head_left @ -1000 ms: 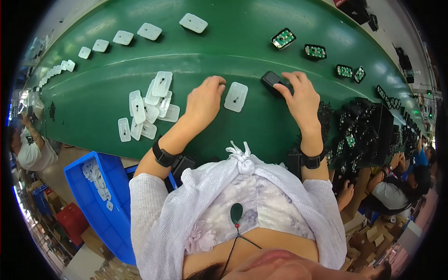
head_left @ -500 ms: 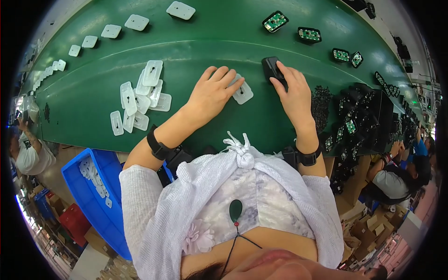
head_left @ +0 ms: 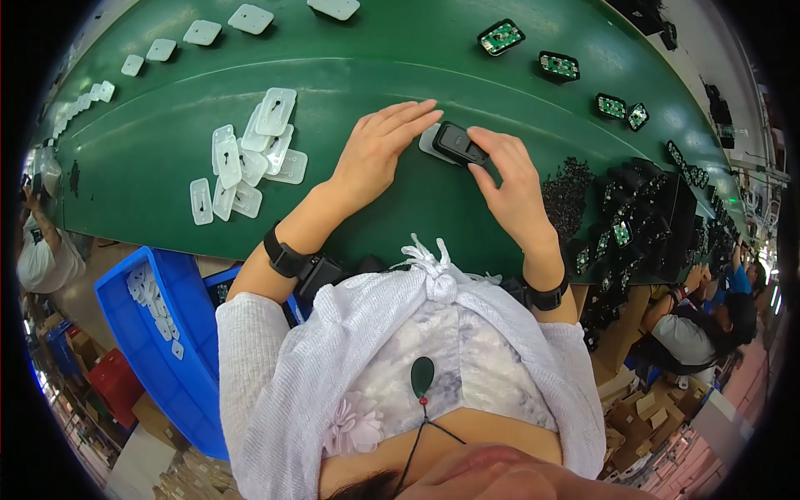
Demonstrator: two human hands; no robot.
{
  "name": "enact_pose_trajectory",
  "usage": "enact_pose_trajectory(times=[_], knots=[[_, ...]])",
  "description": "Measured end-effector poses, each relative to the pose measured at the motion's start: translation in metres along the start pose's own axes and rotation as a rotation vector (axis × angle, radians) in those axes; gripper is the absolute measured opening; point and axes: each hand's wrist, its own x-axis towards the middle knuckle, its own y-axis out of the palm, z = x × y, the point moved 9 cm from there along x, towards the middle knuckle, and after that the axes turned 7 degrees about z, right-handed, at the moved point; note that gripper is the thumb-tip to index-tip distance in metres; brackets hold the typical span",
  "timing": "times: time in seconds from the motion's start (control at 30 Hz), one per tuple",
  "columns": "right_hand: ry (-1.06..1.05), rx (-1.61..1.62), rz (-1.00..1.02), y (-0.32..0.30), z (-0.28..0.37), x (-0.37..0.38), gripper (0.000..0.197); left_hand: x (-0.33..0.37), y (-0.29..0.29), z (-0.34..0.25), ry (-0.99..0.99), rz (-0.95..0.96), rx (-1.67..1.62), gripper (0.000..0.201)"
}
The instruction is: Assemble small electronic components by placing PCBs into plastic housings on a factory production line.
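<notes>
A black rectangular plastic case (head_left: 457, 143) is held by its right end between the thumb and fingers of my right hand (head_left: 510, 173). It lies over a translucent white plastic plate (head_left: 428, 142), whose left edge shows from under it. Just left of that plate is my left hand (head_left: 372, 155), its fingers stretched out to the right and nothing visible in them. Whether its fingertips touch the plate I cannot tell. Farther left, several more white plates (head_left: 277, 112) lie in a loose pile on the green table (head_left: 367, 87).
White plates (head_left: 252, 18) line the far left of the table; black cases with green circuit boards (head_left: 502, 37) line the far right. Small black parts (head_left: 567, 197) are heaped beside a mass of black housings (head_left: 637, 212). A blue bin (head_left: 187, 367) stands lower left. Other people sit at both sides.
My right hand has brought the black case left and down, over the white plate. My left hand has moved off the plate and now lies beside it, fingers straighter.
</notes>
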Motion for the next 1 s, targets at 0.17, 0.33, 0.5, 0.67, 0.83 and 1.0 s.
enact_pose_trajectory(times=[0.17, 0.33, 0.5, 0.67, 0.83, 1.0], knots=[[-0.036, -0.034, 0.1, 0.008, 0.012, 0.016, 0.044, -0.005, 0.004, -0.003, 0.019, 0.071, 0.04, 0.058], [-0.04, -0.073, 0.155, 0.017, 0.012, 0.022, 0.043, -0.006, 0.007, 0.003, -0.005, 0.11, 0.044, 0.057], [-0.043, -0.076, 0.143, 0.022, 0.01, 0.025, 0.044, -0.006, 0.005, 0.006, -0.022, 0.095, 0.041, 0.055], [-0.018, -0.151, 0.112, 0.026, 0.012, 0.023, 0.046, -0.005, 0.007, 0.007, -0.009, 0.115, 0.065, 0.055], [-0.034, -0.07, 0.079, 0.022, 0.008, 0.024, 0.045, -0.001, 0.003, 0.01, -0.007, 0.145, 0.037, 0.056], [-0.022, -0.087, 0.07, 0.022, 0.014, 0.028, 0.045, 0.002, -0.005, 0.012, -0.019, 0.085, 0.009, 0.054]])
